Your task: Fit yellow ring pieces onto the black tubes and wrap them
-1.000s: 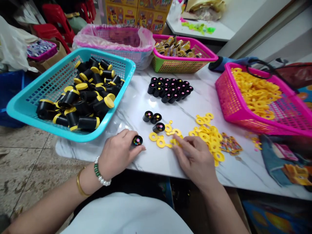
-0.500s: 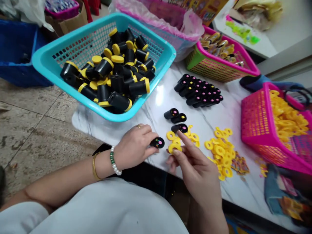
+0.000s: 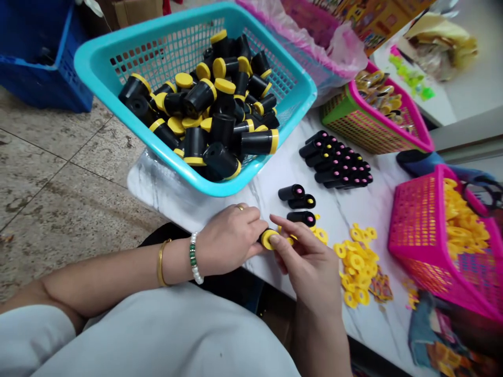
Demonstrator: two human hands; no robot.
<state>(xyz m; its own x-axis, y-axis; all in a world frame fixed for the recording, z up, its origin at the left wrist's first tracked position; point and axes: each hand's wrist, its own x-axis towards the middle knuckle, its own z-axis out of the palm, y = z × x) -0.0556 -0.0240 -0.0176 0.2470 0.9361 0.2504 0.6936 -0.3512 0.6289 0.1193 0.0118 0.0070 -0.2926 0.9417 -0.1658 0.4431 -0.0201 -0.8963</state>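
- your left hand (image 3: 230,241) grips a small black plastic tube (image 3: 262,235); your right hand (image 3: 310,267) pinches a yellow plastic ring (image 3: 269,239) onto it.
- capped tubes (image 3: 220,112) fill the teal plastic basket (image 3: 220,187); uncapped tubes (image 3: 338,159) and loose rings (image 3: 357,262) remain on the table (image 3: 275,162).

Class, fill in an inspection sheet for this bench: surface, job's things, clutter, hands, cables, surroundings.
Surface: marble tabletop, crowded.
Job's things: black tube in left hand; yellow cap pinched onto its end by right hand; three loose tubes beside them; yellow rings piled nearby.
Clutter: teal basket of capped tubes; pink basket of rings; tube cluster.
Grippers: both hands shut, meeting at the tube.
Cables: dark loop by pink basket, unclear whether cord.
Surroundings: tiled floor, blue crate.
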